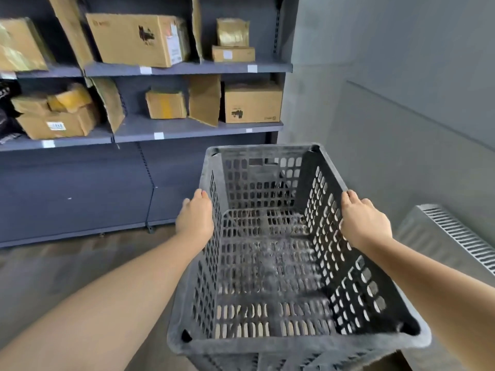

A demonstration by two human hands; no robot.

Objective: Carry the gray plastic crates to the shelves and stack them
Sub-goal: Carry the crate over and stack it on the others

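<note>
Dark gray metal shelves (187, 68) fill the left and centre of the view, their upper two boards loaded with cardboard boxes (139, 38), some upright and some leaning. A pale gray wall (388, 76) rises at the right, with a ribbed radiator (455, 236) low against it. The gray plastic crate (270, 263), perforated and empty, is held in the air in front of the person, above the brown floor (67, 263), its far end pointing at the shelves' right end. The left hand (195, 218) is closed over the crate's left rim, and the right hand (361, 220) is closed over its right rim, thumbs on top.
</note>
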